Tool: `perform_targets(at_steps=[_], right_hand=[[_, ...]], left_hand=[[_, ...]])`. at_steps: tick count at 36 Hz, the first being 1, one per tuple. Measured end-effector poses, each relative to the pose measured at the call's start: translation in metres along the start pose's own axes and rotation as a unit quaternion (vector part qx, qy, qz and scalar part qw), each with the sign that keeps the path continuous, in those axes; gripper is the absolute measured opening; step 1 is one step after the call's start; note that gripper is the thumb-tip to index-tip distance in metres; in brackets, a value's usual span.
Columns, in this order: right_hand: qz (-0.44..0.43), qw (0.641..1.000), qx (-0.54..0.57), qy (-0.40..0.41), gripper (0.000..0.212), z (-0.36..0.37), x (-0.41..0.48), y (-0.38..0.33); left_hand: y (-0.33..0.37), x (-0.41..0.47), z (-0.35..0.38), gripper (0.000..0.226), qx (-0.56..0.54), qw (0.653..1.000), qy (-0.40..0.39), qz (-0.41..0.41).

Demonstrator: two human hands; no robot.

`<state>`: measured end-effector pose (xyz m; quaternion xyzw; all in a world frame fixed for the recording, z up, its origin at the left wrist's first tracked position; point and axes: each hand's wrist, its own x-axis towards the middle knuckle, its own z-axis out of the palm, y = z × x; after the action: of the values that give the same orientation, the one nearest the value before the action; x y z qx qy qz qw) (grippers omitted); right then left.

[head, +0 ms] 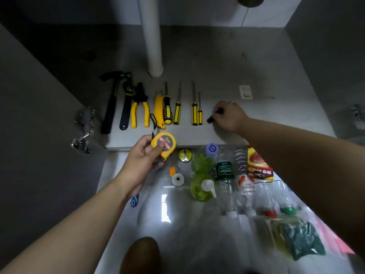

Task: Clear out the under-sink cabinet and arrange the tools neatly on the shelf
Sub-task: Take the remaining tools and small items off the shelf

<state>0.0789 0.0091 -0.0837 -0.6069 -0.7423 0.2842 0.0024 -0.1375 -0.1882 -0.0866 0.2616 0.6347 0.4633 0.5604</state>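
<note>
On the grey cabinet floor (197,62) tools lie in a row: a black hammer (110,103), a wrench (126,103), yellow pliers (139,109), a yellow utility knife (159,109) and several yellow-and-black screwdrivers (177,111). My right hand (229,117) rests on the cabinet floor to the right of the row, shut on a small black tool (214,115). My left hand (144,161) holds a yellow 2 m tape measure (164,144) above the cabinet's front edge.
A white drain pipe (152,36) stands behind the tools. On the tiled floor in front lie hex keys (170,172), a round tin (185,155), green soap bottles (200,175), several clear plastic bottles (227,180), a red packet (258,167) and scouring pads (296,238). Door hinges (85,123) sit at the left.
</note>
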Motion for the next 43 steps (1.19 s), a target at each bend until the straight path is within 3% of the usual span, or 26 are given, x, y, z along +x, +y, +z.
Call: perform_targets(at_steps=[5, 8, 12, 21, 25, 32, 35, 37, 40, 42, 43], right_hand=[[0.071, 0.996, -0.040, 0.044, 0.025, 0.005, -0.018, 0.009], [0.106, 0.992, -0.038, 0.049, 0.033, 0.001, -0.033, 0.018], [0.121, 0.984, 0.068, 0.112, 0.022, -0.010, -0.055, 0.025], [-0.086, 0.946, 0.266, 0.165, 0.030, -0.046, -0.116, -0.041], [-0.109, 0.943, 0.306, 0.071, 0.021, -0.025, -0.138, -0.084], [-0.050, 0.979, 0.155, -0.126, 0.012, 0.075, -0.179, -0.111], [0.011, 0.973, 0.123, -0.195, 0.012, 0.121, -0.194, -0.097], [0.040, 0.968, 0.120, -0.215, 0.006, 0.146, -0.202, -0.085], [0.078, 0.964, 0.108, -0.229, 0.016, 0.170, -0.209, -0.065], [0.107, 0.962, 0.102, -0.230, 0.005, 0.179, -0.211, -0.051], [0.122, 0.961, 0.103, -0.227, 0.012, 0.183, -0.212, -0.045]], left_hand=[[-0.013, -0.005, -0.008, 0.028, 0.009, 1.000, 0.005, -0.013], [-0.018, -0.011, -0.008, 0.028, 0.010, 1.000, 0.012, -0.025], [-0.026, -0.020, -0.009, 0.030, 0.019, 0.998, 0.029, -0.049], [-0.060, -0.029, -0.023, 0.029, 0.058, 0.989, 0.077, -0.114], [-0.079, -0.032, -0.029, 0.027, 0.090, 0.981, 0.109, -0.136], [-0.104, -0.026, -0.047, 0.018, 0.220, 0.961, 0.104, -0.133], [-0.110, -0.023, -0.052, 0.019, 0.293, 0.942, 0.100, -0.131], [-0.112, -0.021, -0.054, 0.022, 0.325, 0.933, 0.090, -0.128], [-0.114, -0.019, -0.056, 0.028, 0.353, 0.924, 0.087, -0.116], [-0.114, -0.019, -0.056, 0.031, 0.361, 0.922, 0.092, -0.104], [-0.114, -0.020, -0.056, 0.032, 0.360, 0.923, 0.097, -0.098]])
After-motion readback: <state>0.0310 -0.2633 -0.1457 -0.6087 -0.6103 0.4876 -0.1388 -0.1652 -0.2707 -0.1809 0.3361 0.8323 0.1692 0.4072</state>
